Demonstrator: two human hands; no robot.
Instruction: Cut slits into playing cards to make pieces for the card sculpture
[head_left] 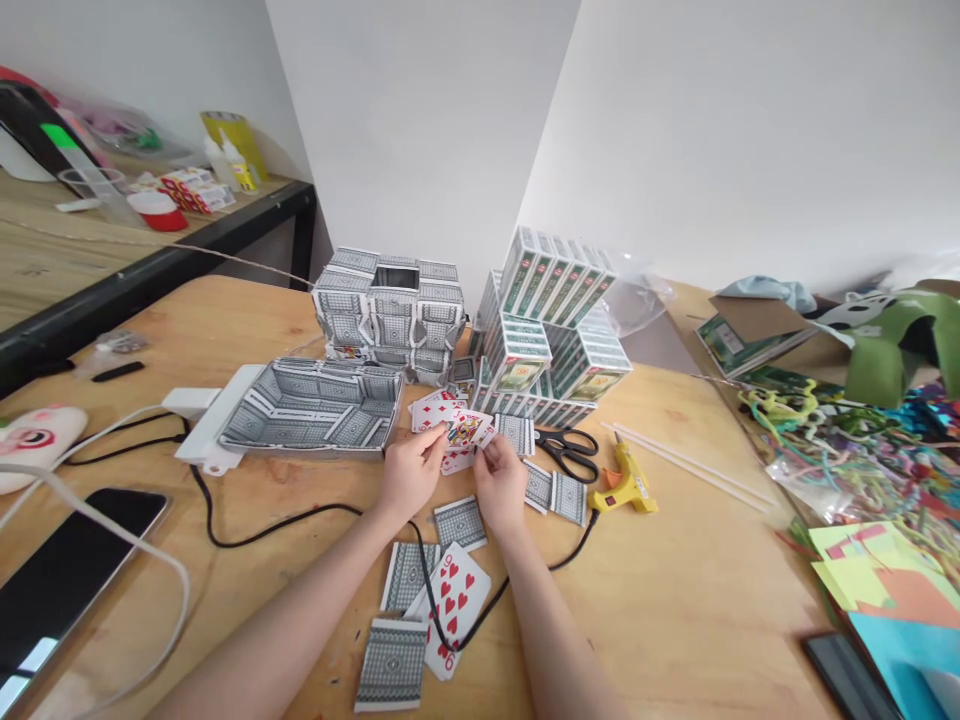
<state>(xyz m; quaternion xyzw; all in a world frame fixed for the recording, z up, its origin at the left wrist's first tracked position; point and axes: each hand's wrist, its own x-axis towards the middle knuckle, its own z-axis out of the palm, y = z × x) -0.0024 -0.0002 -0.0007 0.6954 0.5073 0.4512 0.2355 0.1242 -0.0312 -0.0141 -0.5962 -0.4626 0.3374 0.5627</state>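
A playing card (pixel 466 430) with a face figure is held at its two ends by my left hand (pixel 413 465) and my right hand (pixel 501 478), fingers pinched on it. Other red-suited cards (pixel 435 413) lie just behind and under it on the table. Below my hands are folded cards with grey patterned backs (pixel 460 524) and a nine of hearts (pixel 456 600). To the left sits an open tray made of cards (pixel 315 410), and behind it a boxy card structure (pixel 390 310) with a square hole on top.
Stacked card boxes (pixel 547 330) stand behind my right hand. Black scissors (pixel 570 455) and a yellow glue gun (pixel 624 480) lie to the right; the gun's black cable (pixel 495 600) loops beneath my arms. A white power strip (pixel 217 430) and a phone (pixel 75 580) are left.
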